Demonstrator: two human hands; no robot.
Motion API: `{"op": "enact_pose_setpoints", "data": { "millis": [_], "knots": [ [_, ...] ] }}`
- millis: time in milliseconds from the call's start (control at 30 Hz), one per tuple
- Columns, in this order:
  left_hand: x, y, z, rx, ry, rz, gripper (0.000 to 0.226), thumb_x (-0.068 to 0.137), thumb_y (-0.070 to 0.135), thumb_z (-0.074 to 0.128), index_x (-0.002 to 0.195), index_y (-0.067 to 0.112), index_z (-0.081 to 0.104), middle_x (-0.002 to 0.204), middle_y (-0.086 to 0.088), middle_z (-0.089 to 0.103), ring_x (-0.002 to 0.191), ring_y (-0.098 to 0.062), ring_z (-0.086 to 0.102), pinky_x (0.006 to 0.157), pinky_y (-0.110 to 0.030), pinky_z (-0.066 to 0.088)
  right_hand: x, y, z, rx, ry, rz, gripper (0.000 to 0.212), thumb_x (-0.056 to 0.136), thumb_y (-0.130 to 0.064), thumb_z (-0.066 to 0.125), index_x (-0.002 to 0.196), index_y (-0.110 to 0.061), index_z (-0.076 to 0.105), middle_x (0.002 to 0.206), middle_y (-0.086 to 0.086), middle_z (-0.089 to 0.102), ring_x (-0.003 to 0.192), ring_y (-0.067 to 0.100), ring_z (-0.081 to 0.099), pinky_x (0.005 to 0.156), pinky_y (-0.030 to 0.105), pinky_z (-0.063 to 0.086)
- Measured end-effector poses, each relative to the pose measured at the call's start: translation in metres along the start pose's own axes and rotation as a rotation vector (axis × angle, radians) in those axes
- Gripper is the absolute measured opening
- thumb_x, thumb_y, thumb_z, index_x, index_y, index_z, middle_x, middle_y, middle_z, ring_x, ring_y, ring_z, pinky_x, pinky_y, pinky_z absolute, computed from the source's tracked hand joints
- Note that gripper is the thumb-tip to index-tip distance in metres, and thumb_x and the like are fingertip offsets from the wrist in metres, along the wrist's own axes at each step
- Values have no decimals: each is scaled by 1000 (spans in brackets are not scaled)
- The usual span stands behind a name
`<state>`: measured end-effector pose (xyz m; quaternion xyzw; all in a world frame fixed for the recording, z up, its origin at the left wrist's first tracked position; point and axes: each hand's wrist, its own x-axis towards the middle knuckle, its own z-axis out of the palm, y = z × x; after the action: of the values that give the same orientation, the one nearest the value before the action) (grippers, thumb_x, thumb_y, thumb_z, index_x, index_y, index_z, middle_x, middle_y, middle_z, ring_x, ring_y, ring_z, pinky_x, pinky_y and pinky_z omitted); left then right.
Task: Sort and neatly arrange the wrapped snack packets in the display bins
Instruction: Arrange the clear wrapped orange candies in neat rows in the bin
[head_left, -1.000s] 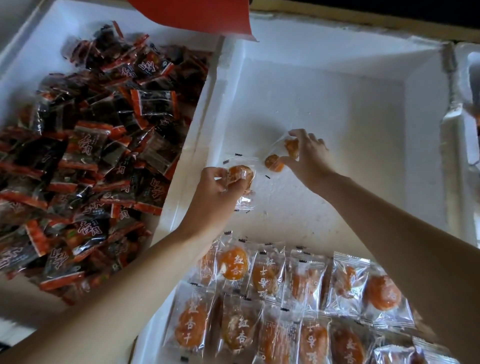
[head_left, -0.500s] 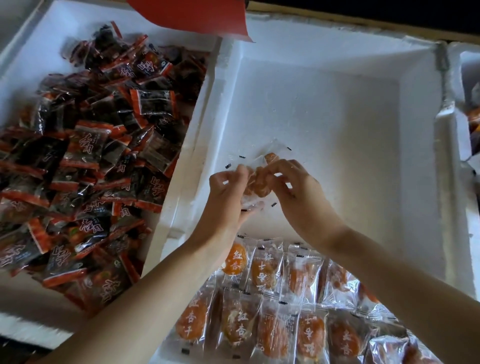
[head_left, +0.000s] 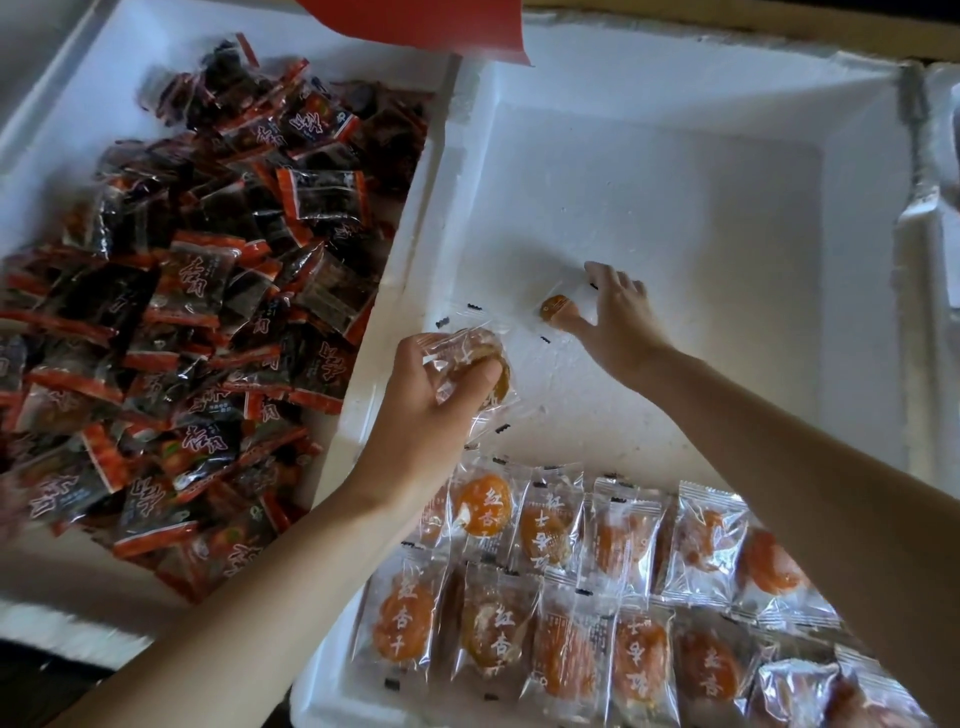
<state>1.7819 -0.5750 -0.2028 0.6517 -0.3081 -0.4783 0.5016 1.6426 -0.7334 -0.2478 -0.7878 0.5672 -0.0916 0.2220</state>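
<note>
My left hand (head_left: 436, 400) grips a clear packet of orange dried apricot (head_left: 480, 358) just inside the left wall of the white foam bin (head_left: 675, 182). Farther in, my right hand (head_left: 615, 317) pinches another clear apricot packet (head_left: 563, 306) against the bin floor. Two neat rows of apricot packets (head_left: 571, 587) lie along the near side of this bin, partly hidden under my right forearm.
A second foam bin (head_left: 62, 124) on the left holds a loose heap of dark packets with red ends (head_left: 197, 312). A red card (head_left: 431, 26) hangs over the wall between the bins. Another bin edge (head_left: 940, 208) shows at far right.
The hands, together at the bin's middle half a second ago, have parted. My right hand moved farther in with one packet; my left stays near the left wall with the other.
</note>
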Motion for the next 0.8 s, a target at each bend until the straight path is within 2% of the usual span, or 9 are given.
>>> {"op": "enact_pose_setpoints", "data": {
  "millis": [67, 133, 200, 267, 367, 500, 600, 733, 800],
  "knots": [
    [-3, 1, -2, 10, 5, -7, 20, 91, 25, 62, 106, 27, 50, 98, 14, 63, 82, 9, 61, 82, -25, 45, 4, -2, 6, -29, 11, 31, 73, 83, -31, 69, 141, -7, 31, 137, 15, 40, 126, 31, 35, 104, 35, 30],
    [-5, 2, -4, 23, 9, -13, 22, 90, 27, 62, 109, 27, 50, 101, 13, 63, 88, 4, 60, 85, -26, 45, 5, -4, 9, 62, 30, 72, 70, 76, -26, 77, 133, -8, 42, 128, 14, 46, 119, 29, 42, 97, 31, 35],
    [-8, 4, -6, 22, 9, -23, 26, 90, 29, 63, 113, 26, 50, 105, 14, 63, 95, 2, 60, 88, -27, 44, 2, -6, 10, 180, 65, 67, 45, 75, -23, 76, 114, -12, 56, 113, 9, 56, 103, 25, 53, 80, 26, 39],
    [-12, 5, -7, 26, 5, -23, 33, 90, 30, 62, 119, 24, 49, 109, 14, 62, 99, 1, 59, 91, -27, 44, -4, -9, 7, 307, 100, 59, 21, 79, -25, 71, 94, -17, 58, 94, 1, 64, 87, 19, 59, 68, 26, 43],
    [-20, 6, -8, 37, 16, -19, 35, 90, 30, 62, 121, 23, 49, 109, 14, 63, 102, -1, 60, 91, -28, 44, -17, -14, -8, 396, 164, 28, 3, 85, -19, 63, 84, -17, 60, 73, -7, 62, 77, 16, 61, 59, 9, 40],
    [-33, 7, -5, 6, 64, -10, 34, 89, 27, 63, 120, 23, 50, 110, 10, 66, 104, -7, 62, 94, -32, 45, -38, -14, -36, 464, 259, -20, 8, 88, -20, 60, 86, -16, 67, 68, -4, 63, 67, 9, 61, 62, 15, 41],
    [-44, 10, -1, -21, 87, -19, 30, 90, 24, 63, 118, 22, 50, 106, 11, 65, 100, -3, 61, 92, -31, 45, -64, -12, -53, 496, 268, -80, 7, 89, -15, 59, 89, -16, 66, 68, -10, 63, 60, -3, 59, 61, 11, 45],
    [-60, 14, 6, -40, 90, -26, 31, 91, 22, 63, 119, 20, 50, 104, 13, 65, 92, 5, 61, 79, -23, 44, -115, -6, -67, 455, 125, -157, 11, 90, -10, 57, 94, -19, 62, 75, -18, 62, 69, -8, 61, 65, 6, 46],
    [-68, 15, 9, -39, 90, -38, 34, 91, 22, 63, 122, 18, 49, 105, 11, 65, 97, 0, 60, 81, -24, 44, -143, 0, -69, 366, -15, -212, 13, 92, -13, 54, 95, -26, 58, 82, -20, 62, 75, -10, 61, 70, 5, 46]
  ]
}}
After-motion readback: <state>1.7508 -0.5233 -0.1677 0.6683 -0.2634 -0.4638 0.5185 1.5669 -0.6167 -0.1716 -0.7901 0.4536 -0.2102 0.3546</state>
